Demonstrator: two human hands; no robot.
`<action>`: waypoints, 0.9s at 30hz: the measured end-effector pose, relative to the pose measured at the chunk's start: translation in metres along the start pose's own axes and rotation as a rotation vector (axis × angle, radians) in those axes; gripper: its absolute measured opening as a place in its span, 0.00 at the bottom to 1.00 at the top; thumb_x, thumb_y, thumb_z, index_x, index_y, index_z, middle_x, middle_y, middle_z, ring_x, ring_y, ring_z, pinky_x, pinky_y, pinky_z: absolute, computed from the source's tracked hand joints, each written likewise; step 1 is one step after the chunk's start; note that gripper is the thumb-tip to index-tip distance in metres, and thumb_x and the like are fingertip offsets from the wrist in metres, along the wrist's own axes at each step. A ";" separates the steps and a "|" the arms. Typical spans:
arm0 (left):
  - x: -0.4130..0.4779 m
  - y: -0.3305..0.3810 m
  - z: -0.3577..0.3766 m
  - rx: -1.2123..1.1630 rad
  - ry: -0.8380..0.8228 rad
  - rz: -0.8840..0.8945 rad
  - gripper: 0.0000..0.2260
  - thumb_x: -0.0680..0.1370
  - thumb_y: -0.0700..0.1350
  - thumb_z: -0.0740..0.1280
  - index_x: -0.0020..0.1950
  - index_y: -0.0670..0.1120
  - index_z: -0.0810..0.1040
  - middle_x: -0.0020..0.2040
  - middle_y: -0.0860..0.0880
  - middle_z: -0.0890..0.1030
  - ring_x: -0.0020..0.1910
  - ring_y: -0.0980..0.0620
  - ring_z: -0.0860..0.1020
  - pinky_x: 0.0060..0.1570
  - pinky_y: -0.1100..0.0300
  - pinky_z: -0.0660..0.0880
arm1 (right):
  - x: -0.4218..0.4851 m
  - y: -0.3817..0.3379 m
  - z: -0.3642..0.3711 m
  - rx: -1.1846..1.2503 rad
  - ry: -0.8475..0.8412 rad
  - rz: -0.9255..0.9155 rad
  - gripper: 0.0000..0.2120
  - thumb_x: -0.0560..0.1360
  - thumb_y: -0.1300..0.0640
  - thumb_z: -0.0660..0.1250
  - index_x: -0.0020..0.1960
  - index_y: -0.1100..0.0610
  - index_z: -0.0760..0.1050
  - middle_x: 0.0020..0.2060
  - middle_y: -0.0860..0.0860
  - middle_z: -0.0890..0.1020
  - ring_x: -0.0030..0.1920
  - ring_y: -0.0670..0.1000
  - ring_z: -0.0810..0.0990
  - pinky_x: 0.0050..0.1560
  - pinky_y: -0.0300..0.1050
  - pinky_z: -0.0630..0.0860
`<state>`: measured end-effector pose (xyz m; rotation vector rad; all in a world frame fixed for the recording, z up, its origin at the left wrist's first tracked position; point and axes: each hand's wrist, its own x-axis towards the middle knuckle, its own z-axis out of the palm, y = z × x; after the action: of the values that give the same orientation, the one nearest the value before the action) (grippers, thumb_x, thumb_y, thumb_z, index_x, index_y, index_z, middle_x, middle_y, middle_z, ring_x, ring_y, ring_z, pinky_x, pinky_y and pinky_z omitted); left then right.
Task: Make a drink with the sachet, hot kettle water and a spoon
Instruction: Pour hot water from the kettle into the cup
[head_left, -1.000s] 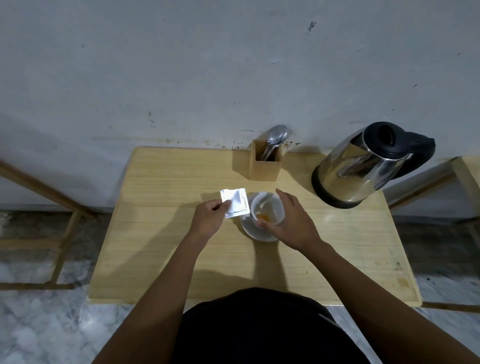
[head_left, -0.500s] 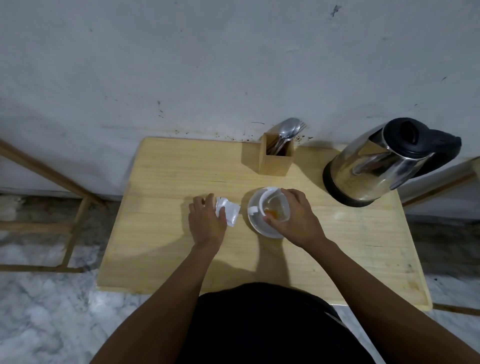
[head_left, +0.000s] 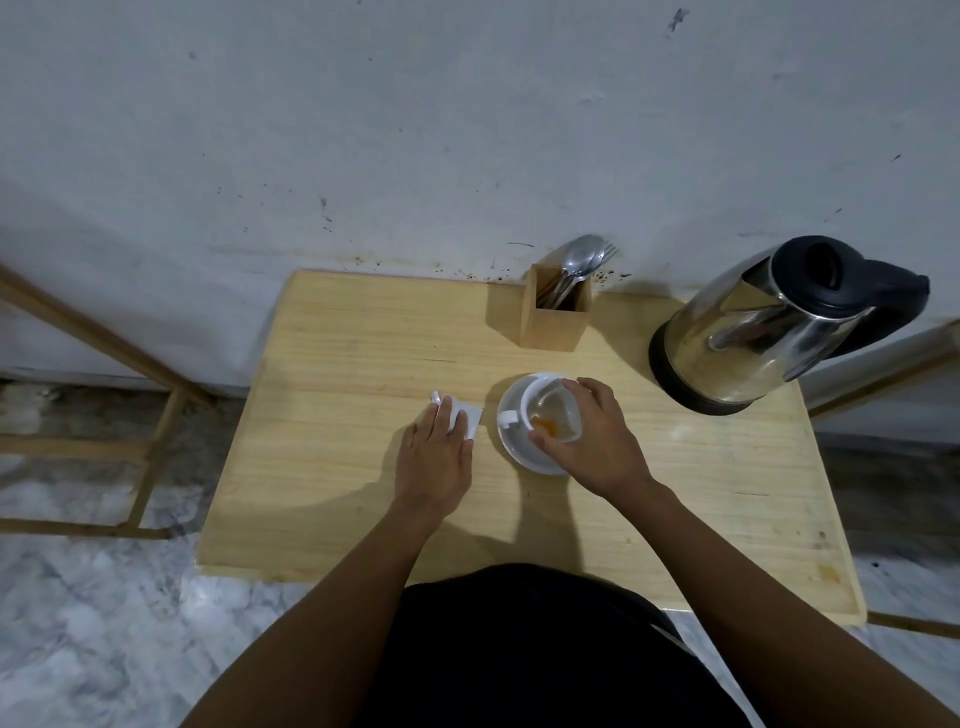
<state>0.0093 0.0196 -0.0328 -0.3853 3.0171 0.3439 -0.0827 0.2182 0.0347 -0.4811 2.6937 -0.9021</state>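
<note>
At the bottom of the frame a dark garment filled the centre, with both bare forearms reaching up from it over the pale wooden table (head_left: 332, 499). Left of centre, the left hand (head_left: 434, 460) lay flat, palm down, fingers loosely together, pressing on the white sachet (head_left: 464, 419), which rested on the table just beside the saucer; no writing on the sachet could be read. Right of it, the right hand (head_left: 589, 444) curled over the white cup (head_left: 551, 415), thumb at the near rim and fingers over the far rim. The cup sat on a white saucer (head_left: 511, 441), its handle pointing left, with a small orange patch at the bottom inside. Farther up, near the wall, stood a wooden holder (head_left: 555, 322) with metal spoons (head_left: 581, 260) leaning out of it. At the upper right stood the steel kettle (head_left: 748, 332) with its black lid and handle; no brand mark was legible.
</note>
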 end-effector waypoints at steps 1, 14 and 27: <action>0.000 0.001 0.000 -0.001 -0.001 -0.006 0.22 0.79 0.52 0.50 0.67 0.45 0.71 0.73 0.43 0.68 0.73 0.43 0.65 0.62 0.48 0.71 | 0.000 0.000 0.000 -0.003 -0.002 0.001 0.33 0.71 0.41 0.71 0.72 0.50 0.64 0.70 0.49 0.65 0.67 0.50 0.68 0.55 0.50 0.77; 0.012 0.064 -0.051 -0.644 0.192 -0.196 0.14 0.79 0.54 0.59 0.49 0.47 0.80 0.41 0.54 0.79 0.42 0.54 0.75 0.49 0.57 0.72 | -0.025 0.011 -0.079 0.071 0.376 -0.038 0.23 0.76 0.44 0.68 0.68 0.53 0.73 0.66 0.48 0.73 0.64 0.44 0.71 0.59 0.47 0.73; 0.026 0.108 -0.040 -0.845 0.237 -0.476 0.12 0.79 0.44 0.61 0.45 0.38 0.79 0.39 0.44 0.80 0.41 0.46 0.77 0.44 0.57 0.69 | 0.017 0.097 -0.217 0.102 0.610 0.099 0.30 0.74 0.37 0.65 0.70 0.52 0.68 0.70 0.51 0.66 0.70 0.50 0.64 0.68 0.49 0.67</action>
<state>-0.0454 0.1064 0.0262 -1.2257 2.6732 1.5949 -0.1950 0.3997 0.1403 -0.0442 3.1371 -1.3237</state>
